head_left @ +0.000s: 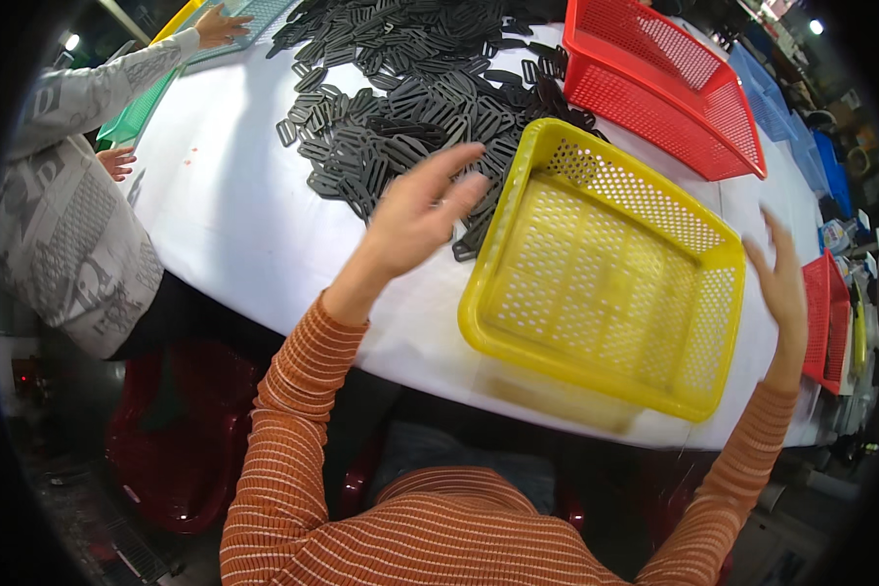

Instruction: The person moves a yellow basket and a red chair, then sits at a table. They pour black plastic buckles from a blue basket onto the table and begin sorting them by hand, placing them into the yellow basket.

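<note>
An empty yellow perforated plastic basket point(503, 239) is in front of me, partly over the near edge of the white-covered table point(234, 259). My left hand point(415, 215) hovers off the basket's left side, slightly blurred, with thumb and fingers stretched out and nothing in it. Beyond that hand spreads a large heap of flat black slotted strap buckles point(400, 117). My right hand point(779, 278) is beside the basket's right rim, fingers extended and holding nothing. I cannot tell whether its fingertips touch the rim.
A red perforated basket point(645, 112) stands beyond the yellow one. Another red basket point(825, 322) is at the far right, near blue bins point(781, 103). On the left, a co-worker in a patterned sleeve point(107, 93) reaches toward a teal tray point(249, 29). A dark red chair point(171, 449) is at lower left.
</note>
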Demonstrator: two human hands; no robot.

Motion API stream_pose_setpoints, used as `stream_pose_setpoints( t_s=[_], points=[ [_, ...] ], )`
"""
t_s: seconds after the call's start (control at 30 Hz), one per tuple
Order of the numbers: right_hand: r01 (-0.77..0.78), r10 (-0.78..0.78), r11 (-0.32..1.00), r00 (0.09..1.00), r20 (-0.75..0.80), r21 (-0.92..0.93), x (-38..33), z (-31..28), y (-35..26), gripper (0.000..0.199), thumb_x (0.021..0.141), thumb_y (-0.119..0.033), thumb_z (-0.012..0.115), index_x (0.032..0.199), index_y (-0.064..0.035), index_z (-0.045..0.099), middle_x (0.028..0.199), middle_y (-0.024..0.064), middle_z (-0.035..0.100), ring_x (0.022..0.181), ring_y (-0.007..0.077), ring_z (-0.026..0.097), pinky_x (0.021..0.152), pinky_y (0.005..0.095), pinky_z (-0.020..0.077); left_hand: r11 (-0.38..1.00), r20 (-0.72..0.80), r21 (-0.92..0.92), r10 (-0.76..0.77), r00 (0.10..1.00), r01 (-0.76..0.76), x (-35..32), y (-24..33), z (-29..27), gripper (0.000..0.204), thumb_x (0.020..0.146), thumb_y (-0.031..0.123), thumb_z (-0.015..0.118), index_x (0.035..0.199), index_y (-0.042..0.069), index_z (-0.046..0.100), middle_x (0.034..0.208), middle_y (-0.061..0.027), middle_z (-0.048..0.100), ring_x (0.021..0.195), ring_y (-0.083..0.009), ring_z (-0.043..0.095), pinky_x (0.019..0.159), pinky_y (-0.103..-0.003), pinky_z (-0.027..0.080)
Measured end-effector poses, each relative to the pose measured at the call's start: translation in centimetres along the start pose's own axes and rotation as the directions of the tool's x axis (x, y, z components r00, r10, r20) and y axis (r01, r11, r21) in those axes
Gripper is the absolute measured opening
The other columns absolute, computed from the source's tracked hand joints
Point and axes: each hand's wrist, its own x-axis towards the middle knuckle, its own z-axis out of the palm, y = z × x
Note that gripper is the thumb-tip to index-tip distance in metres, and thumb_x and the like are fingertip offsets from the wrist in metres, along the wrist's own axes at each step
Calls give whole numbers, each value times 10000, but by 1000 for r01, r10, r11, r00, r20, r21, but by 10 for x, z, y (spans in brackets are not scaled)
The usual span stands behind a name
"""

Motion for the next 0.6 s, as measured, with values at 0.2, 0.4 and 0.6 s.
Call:
stream_pose_setpoints(
  t_s=[0.2,0.4,0.6],
  points=[
    [-494,456,706,865,208,507,-119,51,12,660,959,-229,645,1500,-10,336,1308,162,599,1061,222,641,894,341,508,911,271,-308,-192,943,274,-3,-4,42,613,860,-10,612,1438,-29,407,1300,-136,586,1186,-196,564,1013,-309,455],
    [-244,459,531,888,-33,812,-217,2,-88,471,970,-85,590,1397,12,417,1281,143,608,1082,213,635,873,333,529,918,-53,-372,130,990,-140,-115,53,4,756,761,-10,639,1465,-21,366,1438,-161,481,1311,-234,477,1095,-371,384],
    [-528,389,505,845,366,683,-327,15,-118,320,914,-13,594,1210,49,487,1027,137,698,863,141,669,728,292,539,914,-39,-296,-301,953,276,-281,41,-16,767,732,-52,589,1468,-28,374,1462,-182,472,1359,-289,461,1122,-419,373]
  ],
)
